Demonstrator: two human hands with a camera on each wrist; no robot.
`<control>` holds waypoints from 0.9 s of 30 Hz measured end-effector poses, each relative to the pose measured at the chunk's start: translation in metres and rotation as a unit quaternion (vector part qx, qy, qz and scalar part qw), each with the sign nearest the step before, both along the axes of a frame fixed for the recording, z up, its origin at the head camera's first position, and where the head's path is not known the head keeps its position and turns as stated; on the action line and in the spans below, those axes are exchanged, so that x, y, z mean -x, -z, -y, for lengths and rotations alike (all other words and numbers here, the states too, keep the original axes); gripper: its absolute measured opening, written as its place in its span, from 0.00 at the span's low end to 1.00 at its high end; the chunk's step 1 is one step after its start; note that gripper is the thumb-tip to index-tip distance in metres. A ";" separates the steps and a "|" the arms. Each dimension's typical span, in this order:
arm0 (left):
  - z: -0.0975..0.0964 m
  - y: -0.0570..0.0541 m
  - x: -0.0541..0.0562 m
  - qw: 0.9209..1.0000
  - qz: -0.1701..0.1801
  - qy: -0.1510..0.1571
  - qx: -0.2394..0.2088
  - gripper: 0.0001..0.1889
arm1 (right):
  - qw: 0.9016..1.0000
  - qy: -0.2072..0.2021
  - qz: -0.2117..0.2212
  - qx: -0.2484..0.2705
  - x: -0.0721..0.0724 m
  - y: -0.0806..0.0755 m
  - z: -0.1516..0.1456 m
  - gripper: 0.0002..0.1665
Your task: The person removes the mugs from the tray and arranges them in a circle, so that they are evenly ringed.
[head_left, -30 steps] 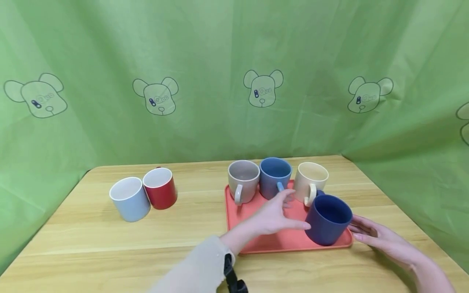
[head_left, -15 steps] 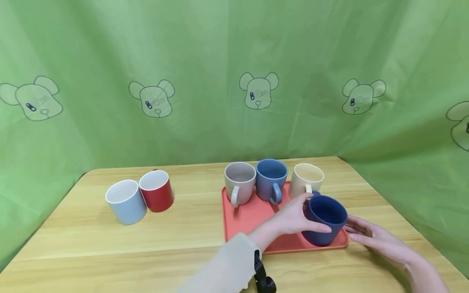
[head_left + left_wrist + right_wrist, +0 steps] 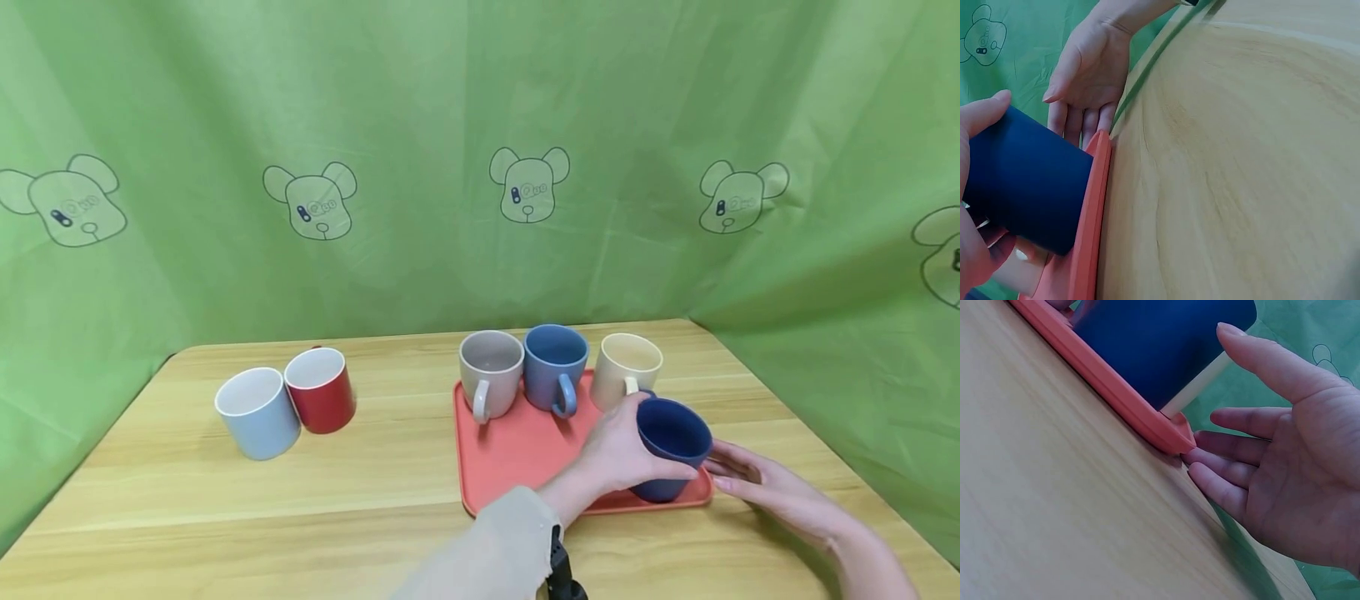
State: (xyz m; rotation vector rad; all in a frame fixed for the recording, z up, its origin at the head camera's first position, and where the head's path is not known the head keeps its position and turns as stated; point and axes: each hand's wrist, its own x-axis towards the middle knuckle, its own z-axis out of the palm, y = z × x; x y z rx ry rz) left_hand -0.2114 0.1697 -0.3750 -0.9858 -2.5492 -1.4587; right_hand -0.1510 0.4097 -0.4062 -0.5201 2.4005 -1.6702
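A navy mug (image 3: 675, 429) stands at the front right corner of a coral-red tray (image 3: 510, 458). My left hand (image 3: 626, 450) grips it from the left, thumb across the front and fingers behind. In the left wrist view the thumb and curled fingers lie on opposite sides of the navy mug (image 3: 1029, 181). Beyond the tray's right end is my right hand (image 3: 783, 496), its fingers loosely extended. In the right wrist view, fingertips of the right hand (image 3: 1291, 450) are right at the tray's corner (image 3: 1175, 437), palm facing the mug.
Along the tray's back edge stand a grey mug (image 3: 492, 375), a blue mug (image 3: 555, 367) and a cream mug (image 3: 618, 375). On the table's left side a light-blue mug (image 3: 262, 425) and a red mug (image 3: 326, 404) stand close together. A green curtain (image 3: 420, 250) hangs behind.
My left hand has moved right from beside the navy mug and closed round it. The right hand has stayed at the tray's end. The head view has shifted slightly.
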 end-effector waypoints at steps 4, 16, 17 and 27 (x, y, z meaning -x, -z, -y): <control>-0.003 0.000 -0.001 0.999 -0.001 -0.032 0.031 0.46 | 1.000 0.005 0.008 -0.004 0.000 -0.001 0.000 0.34; -0.005 0.000 -0.003 0.997 -0.003 -0.055 0.053 0.46 | 1.000 0.004 0.005 -0.003 -0.001 0.000 0.001 0.33; -0.005 0.001 -0.003 0.997 -0.007 -0.055 0.053 0.46 | 1.000 0.002 0.003 -0.001 -0.001 0.001 0.001 0.33; -0.001 0.003 -0.005 0.998 -0.021 -0.052 0.039 0.45 | 0.998 -0.029 0.007 0.051 0.000 0.003 -0.002 0.32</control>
